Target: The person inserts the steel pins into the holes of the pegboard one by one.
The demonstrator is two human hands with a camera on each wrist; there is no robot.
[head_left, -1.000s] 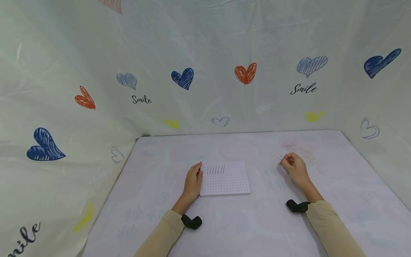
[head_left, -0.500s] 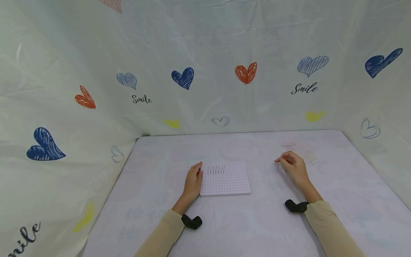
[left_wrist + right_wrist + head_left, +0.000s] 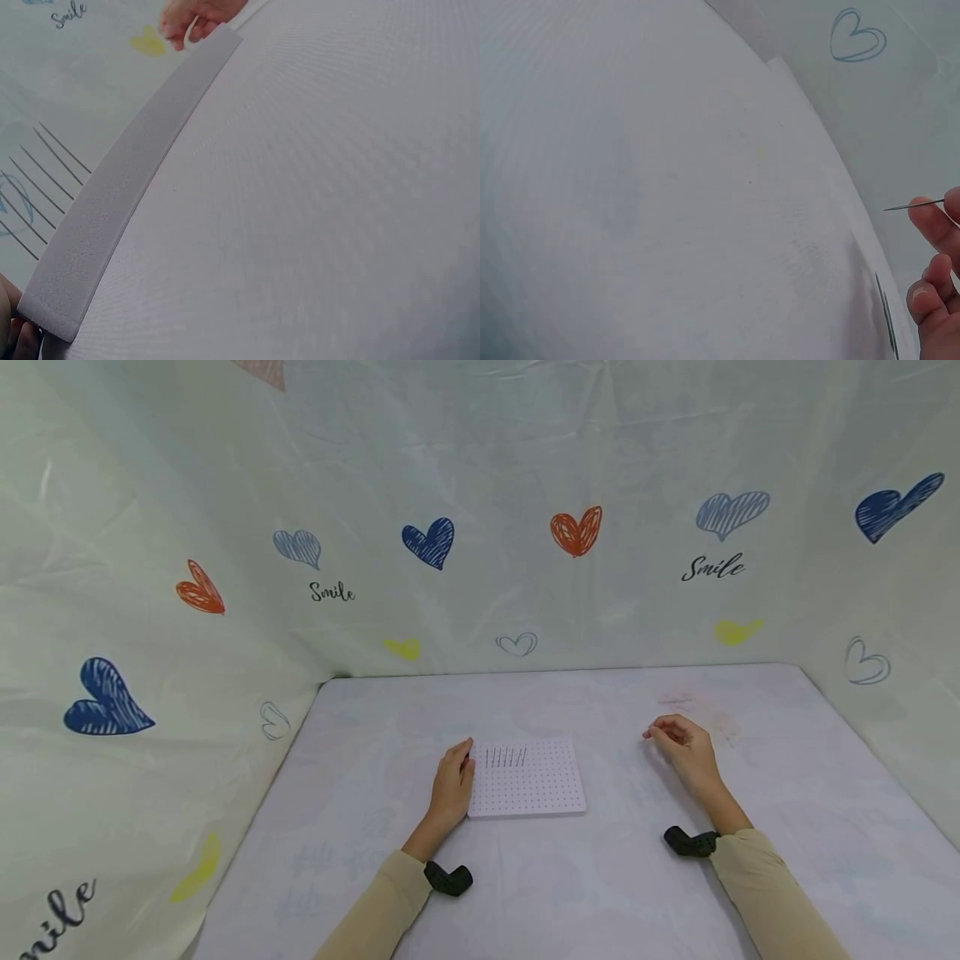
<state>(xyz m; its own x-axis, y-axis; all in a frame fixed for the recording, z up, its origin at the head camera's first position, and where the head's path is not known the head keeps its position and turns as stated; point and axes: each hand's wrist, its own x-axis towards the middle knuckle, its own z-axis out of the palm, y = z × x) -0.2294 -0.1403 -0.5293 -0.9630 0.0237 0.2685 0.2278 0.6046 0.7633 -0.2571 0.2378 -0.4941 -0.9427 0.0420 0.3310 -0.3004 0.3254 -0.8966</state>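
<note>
- R hand [image 3: 686, 747] fingers [image 3: 930, 221] pinch a thin needle [image 3: 913, 204], tip pointing away, lifted off the table [image 3: 615, 877] so it's free to carry.
- L hand [image 3: 451, 781] fingers lie relaxed and flat vs the left edge of the foam board [image 3: 527, 777], prob. to steady it.
- Board sits mid-table, w/ a row of needles [image 3: 506, 756] upright along its far edge.
- More loose needles [image 3: 886, 311] lie flat just under R hand.
</note>
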